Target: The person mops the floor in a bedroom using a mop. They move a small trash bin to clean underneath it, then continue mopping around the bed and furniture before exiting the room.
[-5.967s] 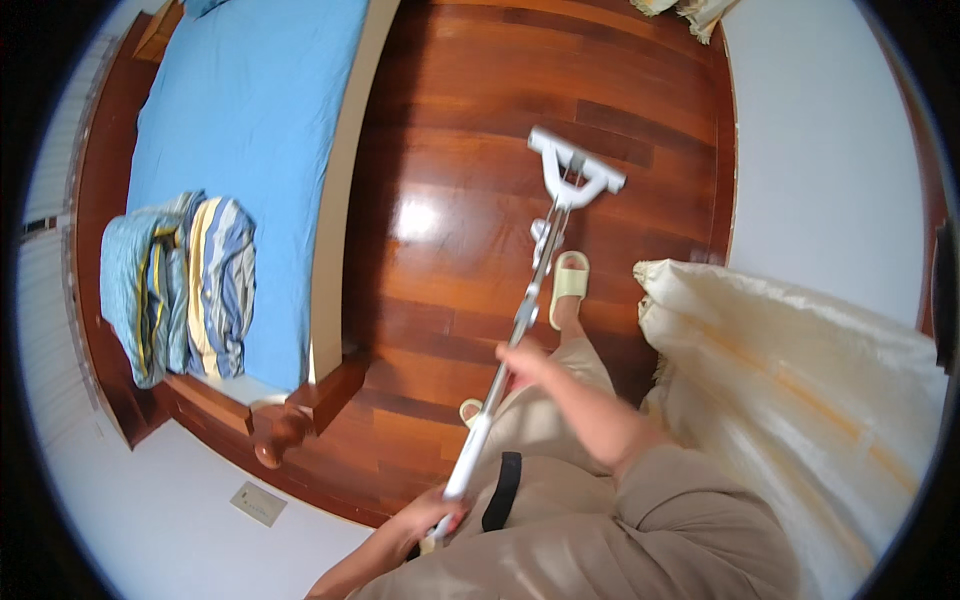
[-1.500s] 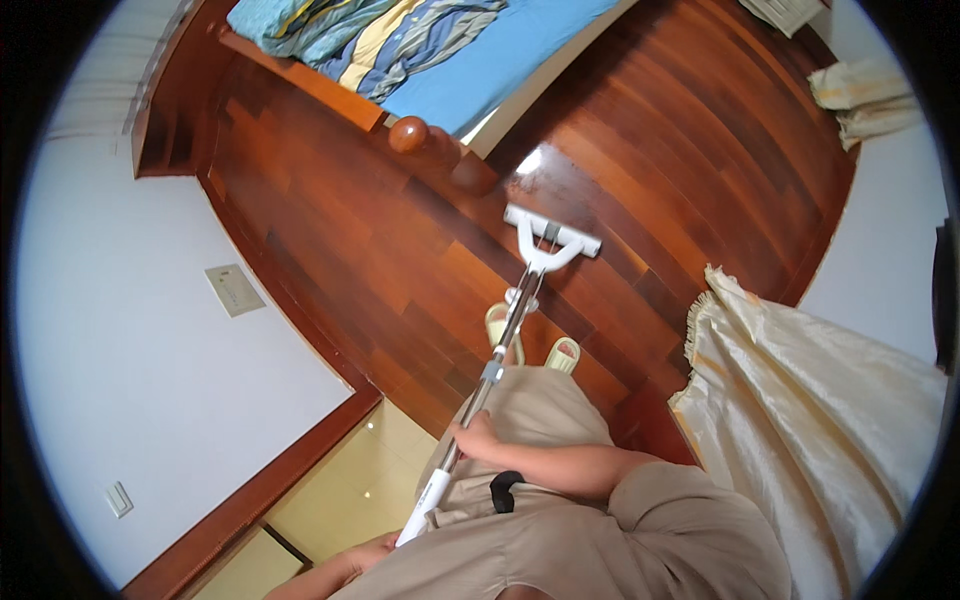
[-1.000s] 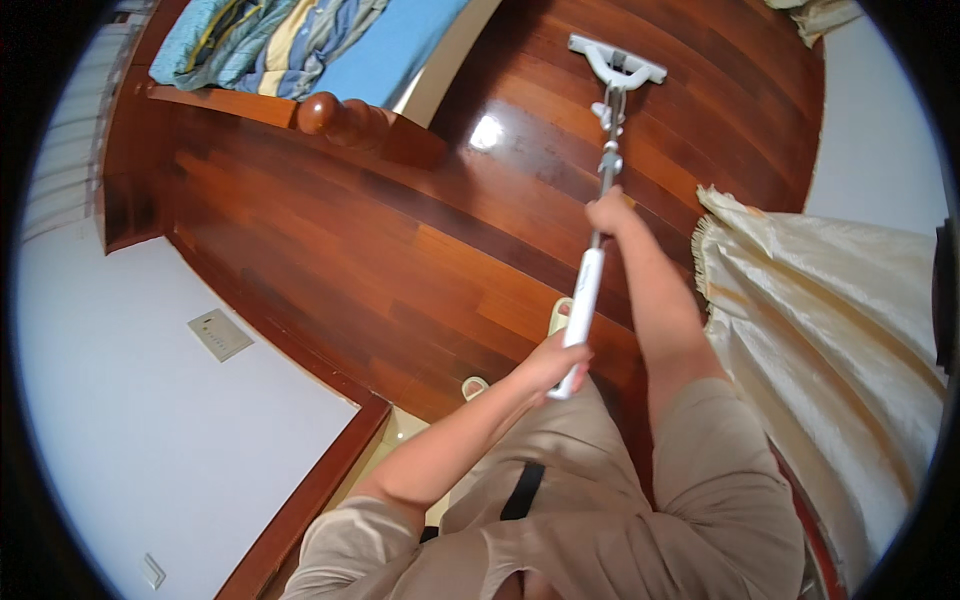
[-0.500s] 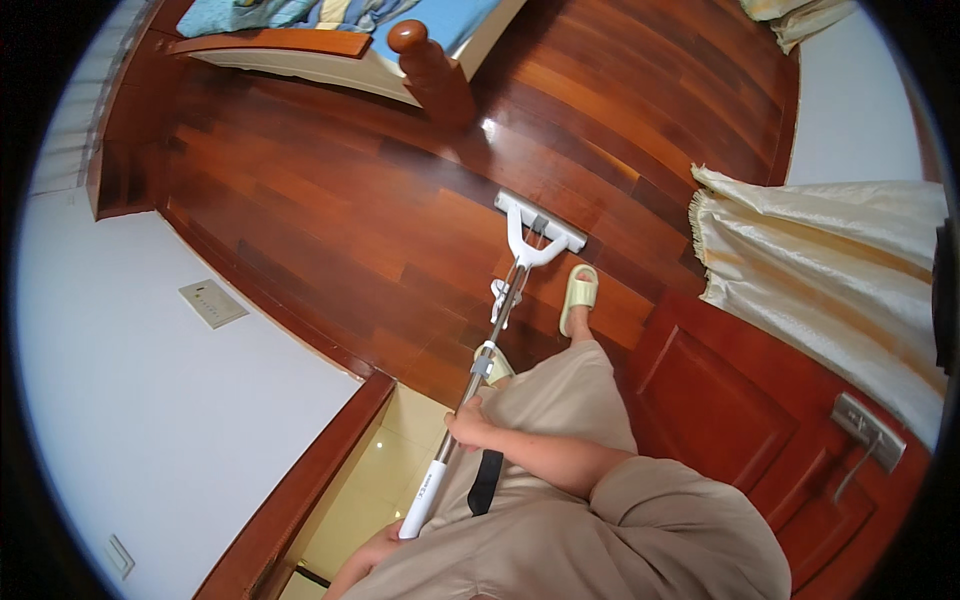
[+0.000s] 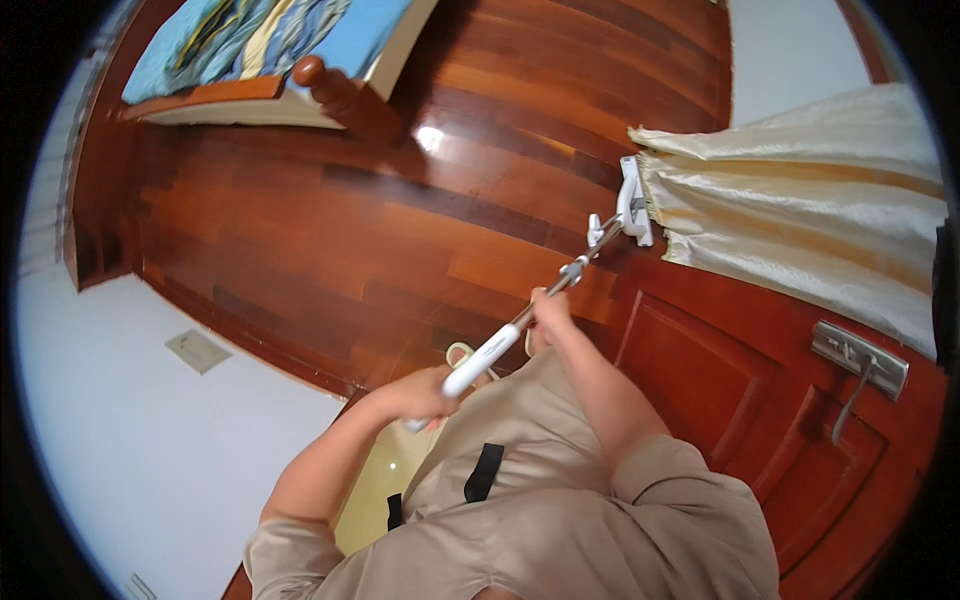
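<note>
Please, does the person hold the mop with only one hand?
No, the left hand is around the white grip near its lower end, while the right hand holds the metal pole farther up.

Before my view, glossy wooden floor, bed far left, pale wall near left, curtain and door right.

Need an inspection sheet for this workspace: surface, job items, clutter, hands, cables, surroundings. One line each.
Surface: glossy reddish-brown plank floor, reflecting light.
Job items: mop, its white head at the cream curtain's fringe; contact unclear.
Clutter: rumpled striped bedding on the bed.
Hands: left hand around the lower end of the white grip; right hand around the metal pole.
Cables: nothing seen.
Surroundings: reddish panel door with metal lever handle; pale wall.
</note>
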`<state>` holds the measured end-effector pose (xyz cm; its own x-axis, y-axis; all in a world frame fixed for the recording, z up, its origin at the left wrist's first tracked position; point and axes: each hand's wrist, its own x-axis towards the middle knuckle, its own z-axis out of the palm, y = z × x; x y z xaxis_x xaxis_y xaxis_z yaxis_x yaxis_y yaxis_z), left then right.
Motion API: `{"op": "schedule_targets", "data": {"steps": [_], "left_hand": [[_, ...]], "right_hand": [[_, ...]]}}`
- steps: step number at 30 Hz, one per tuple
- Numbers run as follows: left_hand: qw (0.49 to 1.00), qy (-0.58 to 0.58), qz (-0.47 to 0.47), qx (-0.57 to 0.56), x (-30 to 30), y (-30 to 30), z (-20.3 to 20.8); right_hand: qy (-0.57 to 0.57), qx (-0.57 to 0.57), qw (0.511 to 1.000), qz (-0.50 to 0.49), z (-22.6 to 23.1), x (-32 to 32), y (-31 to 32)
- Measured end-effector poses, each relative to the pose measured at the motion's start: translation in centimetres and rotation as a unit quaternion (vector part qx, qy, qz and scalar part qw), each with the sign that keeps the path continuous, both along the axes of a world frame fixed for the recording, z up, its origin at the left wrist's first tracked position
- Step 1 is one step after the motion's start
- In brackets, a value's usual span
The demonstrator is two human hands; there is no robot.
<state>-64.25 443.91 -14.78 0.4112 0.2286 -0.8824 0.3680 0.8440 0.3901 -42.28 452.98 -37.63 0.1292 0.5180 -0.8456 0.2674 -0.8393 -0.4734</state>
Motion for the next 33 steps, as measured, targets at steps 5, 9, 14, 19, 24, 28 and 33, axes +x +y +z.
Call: {"op": "schedule_targets", "data": {"steps": [5, 9, 14, 19, 24, 28, 33], "left_hand": [[0.997, -0.059, -0.048, -0.004, 9.7, 12.8, -5.0], [0.996, -0.02, -0.08, -0.037, 11.2, 20.5, -5.4], [0.995, -0.016, 0.016, -0.095, 11.1, 20.1, -4.3], [0.993, -0.017, 0.033, -0.111, 8.6, 18.0, -2.4], [0.993, 0.039, 0.044, -0.104, -2.0, 10.5, 1.0], [0.979, 0.1, 0.096, -0.148, -12.0, 0.8, 5.4], [0.963, 0.148, 0.124, -0.188, -20.1, -9.1, 11.6]], "right_hand": [[-0.021, -0.043, 0.993, -0.106, -2.3, 11.3, 10.0], [0.077, -0.035, 0.98, -0.181, -1.6, 13.3, 16.1], [0.067, -0.094, 0.982, -0.151, -0.3, 12.7, 16.8], [0.064, -0.105, 0.989, -0.087, 0.7, 9.8, 14.9], [0.124, -0.147, 0.981, 0.033, 2.3, -2.4, 9.1], [0.099, -0.16, 0.975, 0.121, 6.6, -15.4, 1.2], [0.113, -0.239, 0.941, 0.213, 11.7, -26.3, -7.2]]}}
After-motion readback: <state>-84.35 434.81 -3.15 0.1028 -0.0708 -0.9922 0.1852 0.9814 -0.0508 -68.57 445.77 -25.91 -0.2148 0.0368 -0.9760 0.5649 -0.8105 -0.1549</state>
